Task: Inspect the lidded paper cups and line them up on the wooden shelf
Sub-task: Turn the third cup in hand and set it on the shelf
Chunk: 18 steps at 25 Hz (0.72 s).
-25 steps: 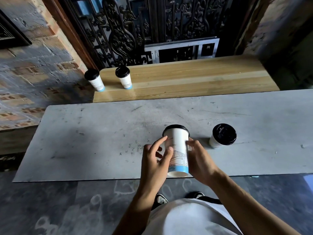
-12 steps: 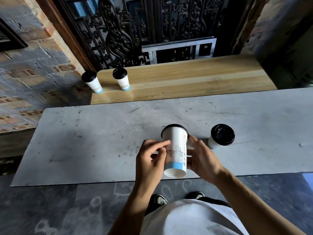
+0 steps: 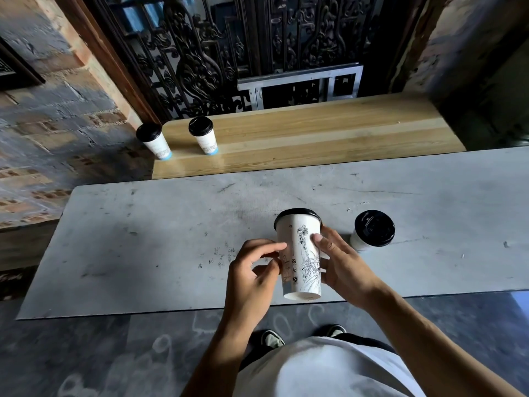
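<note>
I hold a lidded paper cup (image 3: 300, 253) tilted above the grey surface (image 3: 143, 239), my left hand (image 3: 252, 270) and right hand (image 3: 340, 267) pinching its sides with curled fingers. It looks light and crushable, so I should grip its middle gently. Two cups (image 3: 203, 134) already stand on the wooden shelf (image 3: 315, 133).

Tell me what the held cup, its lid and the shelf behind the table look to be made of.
Held cup: looks like matte white paper, with a printed line drawing on its side. Its lid: probably black plastic, a thin, slightly glossy rim. Shelf: light wood, visible grain in long planks, faint sheen suggesting varnish.
</note>
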Motion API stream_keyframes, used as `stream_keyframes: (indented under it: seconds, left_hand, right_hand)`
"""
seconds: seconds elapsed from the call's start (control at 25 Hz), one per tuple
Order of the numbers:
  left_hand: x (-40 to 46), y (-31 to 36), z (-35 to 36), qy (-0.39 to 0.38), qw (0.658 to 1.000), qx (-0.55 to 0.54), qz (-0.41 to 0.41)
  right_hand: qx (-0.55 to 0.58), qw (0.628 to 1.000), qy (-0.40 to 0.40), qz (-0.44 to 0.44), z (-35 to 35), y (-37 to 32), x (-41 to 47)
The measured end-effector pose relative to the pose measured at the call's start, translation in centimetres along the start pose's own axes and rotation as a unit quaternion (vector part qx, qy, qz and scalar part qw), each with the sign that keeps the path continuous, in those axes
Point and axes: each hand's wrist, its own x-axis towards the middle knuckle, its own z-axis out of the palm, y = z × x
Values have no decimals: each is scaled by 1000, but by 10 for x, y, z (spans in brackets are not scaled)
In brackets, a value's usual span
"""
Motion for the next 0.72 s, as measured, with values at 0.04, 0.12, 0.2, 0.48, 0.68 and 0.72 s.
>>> stream_keyframes:
  seconds: [0.04,0.12,0.2,0.48,0.68,0.72]
  left_hand:
    - [0,1,0,-5,1000,5,9]
    - [0,6,0,-10,1000,19,23]
    - [0,6,-2,-12,999,21,30]
    - [-2,4,-4,7,996,-89,-24]
    - [-3,7,-2,-26,986,-156,-58]
    - [-2,7,-3,-33,986,-153,-52]
  right_hand:
    - [-1,1000,1,0,0,-1,-1]
    - [-1,1000,-3,-2,0,-2,0]
    - [7,1000,-15,4,-2,-1,1]
    - [7,999,-31,2,-8,-8,1]
    - [-14,999,-30,-32,-11,-13,-4]
    - [-14,999,-31,-35,-10,-14,-4]
